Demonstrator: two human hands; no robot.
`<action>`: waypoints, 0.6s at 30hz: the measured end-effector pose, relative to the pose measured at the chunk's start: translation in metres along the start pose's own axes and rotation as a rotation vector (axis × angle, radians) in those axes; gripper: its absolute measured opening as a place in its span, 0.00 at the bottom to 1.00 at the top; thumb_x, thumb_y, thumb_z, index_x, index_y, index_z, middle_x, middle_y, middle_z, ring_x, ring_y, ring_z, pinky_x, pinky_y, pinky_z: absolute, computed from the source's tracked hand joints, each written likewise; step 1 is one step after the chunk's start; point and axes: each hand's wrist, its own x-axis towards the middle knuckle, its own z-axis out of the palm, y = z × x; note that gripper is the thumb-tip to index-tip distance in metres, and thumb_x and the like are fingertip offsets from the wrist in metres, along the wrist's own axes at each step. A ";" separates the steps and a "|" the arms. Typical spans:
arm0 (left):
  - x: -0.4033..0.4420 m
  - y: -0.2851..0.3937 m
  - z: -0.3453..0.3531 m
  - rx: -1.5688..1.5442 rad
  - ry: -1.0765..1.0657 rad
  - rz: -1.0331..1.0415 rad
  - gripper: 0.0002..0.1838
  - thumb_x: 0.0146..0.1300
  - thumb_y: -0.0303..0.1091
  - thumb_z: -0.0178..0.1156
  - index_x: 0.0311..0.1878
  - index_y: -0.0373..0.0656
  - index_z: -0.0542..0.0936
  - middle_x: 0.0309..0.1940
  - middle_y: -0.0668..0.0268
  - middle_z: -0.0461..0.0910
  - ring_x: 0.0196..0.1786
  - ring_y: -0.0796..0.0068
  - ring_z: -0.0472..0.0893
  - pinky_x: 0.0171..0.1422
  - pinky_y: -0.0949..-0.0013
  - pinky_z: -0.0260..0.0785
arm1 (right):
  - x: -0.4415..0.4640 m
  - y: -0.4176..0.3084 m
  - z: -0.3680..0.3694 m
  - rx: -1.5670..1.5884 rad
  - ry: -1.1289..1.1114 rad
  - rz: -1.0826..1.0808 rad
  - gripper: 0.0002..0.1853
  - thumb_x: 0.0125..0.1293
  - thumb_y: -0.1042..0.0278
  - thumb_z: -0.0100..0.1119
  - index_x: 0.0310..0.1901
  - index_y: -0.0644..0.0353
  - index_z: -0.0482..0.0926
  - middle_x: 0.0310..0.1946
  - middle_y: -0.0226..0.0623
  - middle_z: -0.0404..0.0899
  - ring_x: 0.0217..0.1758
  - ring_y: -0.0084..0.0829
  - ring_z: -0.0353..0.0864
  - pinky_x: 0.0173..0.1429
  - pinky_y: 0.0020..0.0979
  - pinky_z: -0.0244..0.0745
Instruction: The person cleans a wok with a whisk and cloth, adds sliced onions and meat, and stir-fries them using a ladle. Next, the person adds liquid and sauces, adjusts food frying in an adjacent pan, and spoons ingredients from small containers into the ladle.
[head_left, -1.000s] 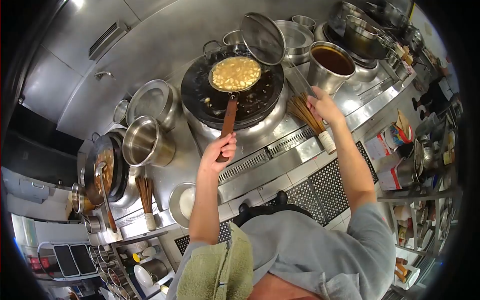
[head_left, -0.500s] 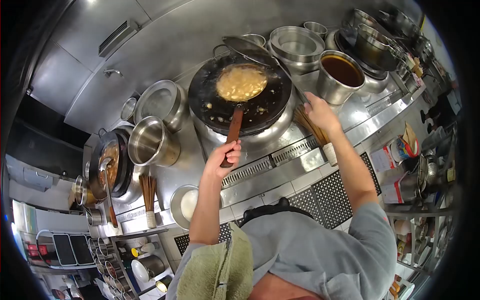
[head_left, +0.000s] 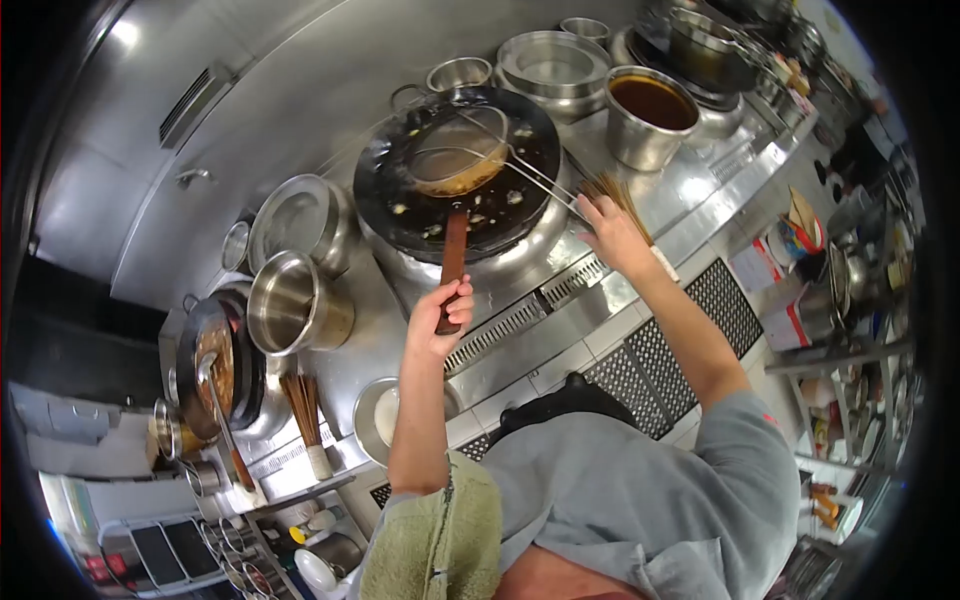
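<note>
My left hand (head_left: 441, 315) is closed round the wooden handle (head_left: 455, 248) of a skimmer whose bowl lies in the black wok (head_left: 380, 195). Golden food (head_left: 468, 180) shows in that bowl, partly covered from above. In my right hand (head_left: 615, 237) is the thin metal handle of a round wire-mesh strainer (head_left: 470, 130), tilted over the wok and the skimmer's bowl. Whether the strainer touches the food I cannot tell. Small pale bits float in the dark oil around it.
A steel pot of brown liquid (head_left: 652, 105) stands right of the wok, a steel pot (head_left: 285, 305) to its left. Bamboo brushes (head_left: 302, 410) sit at the counter edge. A second wok (head_left: 215, 365) with a ladle is at far left. A steel bowl (head_left: 367, 425) holds something white.
The strainer has swung from the wok's upper right rim to over the skimmer's bowl, and my right hand has come lower and left. My left hand keeps its grip. The view has shifted slightly.
</note>
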 end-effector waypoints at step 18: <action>-0.036 -0.046 0.021 0.000 0.238 0.366 0.33 0.70 0.49 0.48 0.67 0.30 0.63 0.60 0.43 0.69 0.44 0.64 0.79 0.30 0.74 0.80 | -0.283 0.204 0.312 -0.143 -0.842 0.835 0.13 0.62 0.54 0.57 0.38 0.51 0.85 0.42 0.31 0.85 0.44 0.34 0.84 0.47 0.40 0.80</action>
